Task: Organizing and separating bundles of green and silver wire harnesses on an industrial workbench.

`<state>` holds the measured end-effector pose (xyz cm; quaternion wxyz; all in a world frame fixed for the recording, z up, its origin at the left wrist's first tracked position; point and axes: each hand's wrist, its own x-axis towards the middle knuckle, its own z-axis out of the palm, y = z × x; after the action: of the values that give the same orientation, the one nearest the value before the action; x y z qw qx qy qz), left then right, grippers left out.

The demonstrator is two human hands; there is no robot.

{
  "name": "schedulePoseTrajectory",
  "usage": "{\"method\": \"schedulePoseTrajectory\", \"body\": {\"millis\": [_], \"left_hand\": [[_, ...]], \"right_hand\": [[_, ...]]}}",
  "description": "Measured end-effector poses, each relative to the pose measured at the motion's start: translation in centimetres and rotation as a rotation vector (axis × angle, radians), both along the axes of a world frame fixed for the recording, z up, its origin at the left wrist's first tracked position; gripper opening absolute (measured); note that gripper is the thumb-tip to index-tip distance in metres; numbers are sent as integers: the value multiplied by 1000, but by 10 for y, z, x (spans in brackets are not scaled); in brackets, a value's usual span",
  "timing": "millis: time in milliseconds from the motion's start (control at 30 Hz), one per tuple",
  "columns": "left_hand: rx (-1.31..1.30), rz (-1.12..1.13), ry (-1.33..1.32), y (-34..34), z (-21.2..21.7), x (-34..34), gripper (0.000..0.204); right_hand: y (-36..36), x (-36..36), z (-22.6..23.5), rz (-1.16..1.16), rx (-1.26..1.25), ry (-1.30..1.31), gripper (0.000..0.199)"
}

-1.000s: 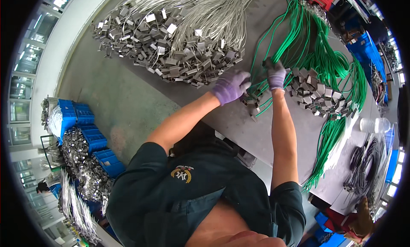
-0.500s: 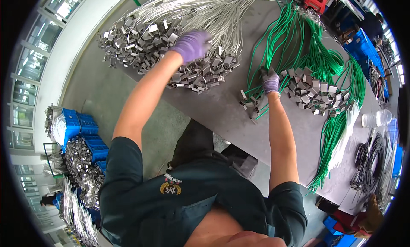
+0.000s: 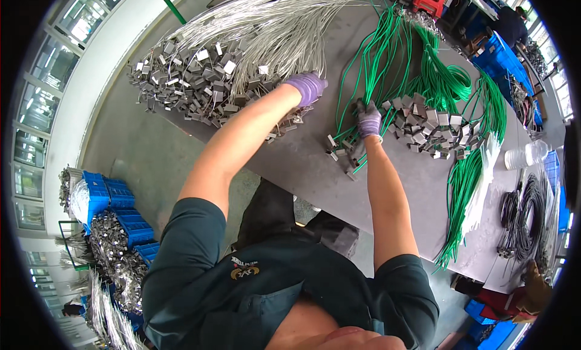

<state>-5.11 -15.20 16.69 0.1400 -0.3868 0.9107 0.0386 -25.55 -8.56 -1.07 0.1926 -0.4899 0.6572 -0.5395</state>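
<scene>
Grey table (image 3: 302, 162); left hand (image 3: 307, 86) grasps silver wires (image 3: 266, 35) (gloved); right hand (image 3: 368, 120) grips green wires (image 3: 387, 59).

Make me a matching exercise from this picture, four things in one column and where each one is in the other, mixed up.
Things:
1. left hand
2. right hand
3. blue crates
4. clear plastic bottle

Places:
A. on the floor, lower left
B. lying at the table's right edge
C. at the near edge of the white wire pile
D. gripping the green wire bundle

Pairs: 1-C, 2-D, 3-A, 4-B
</scene>
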Motion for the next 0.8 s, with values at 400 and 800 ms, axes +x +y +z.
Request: {"method": "schedulePoseTrajectory", "body": {"millis": [400, 800], "left_hand": [[316, 433, 656, 12, 8, 50, 20], [-282, 247, 408, 71, -10, 35, 18]], "right_hand": [[2, 10, 11, 41, 48, 4, 23], [2, 11, 14, 39, 60, 42, 26]]}}
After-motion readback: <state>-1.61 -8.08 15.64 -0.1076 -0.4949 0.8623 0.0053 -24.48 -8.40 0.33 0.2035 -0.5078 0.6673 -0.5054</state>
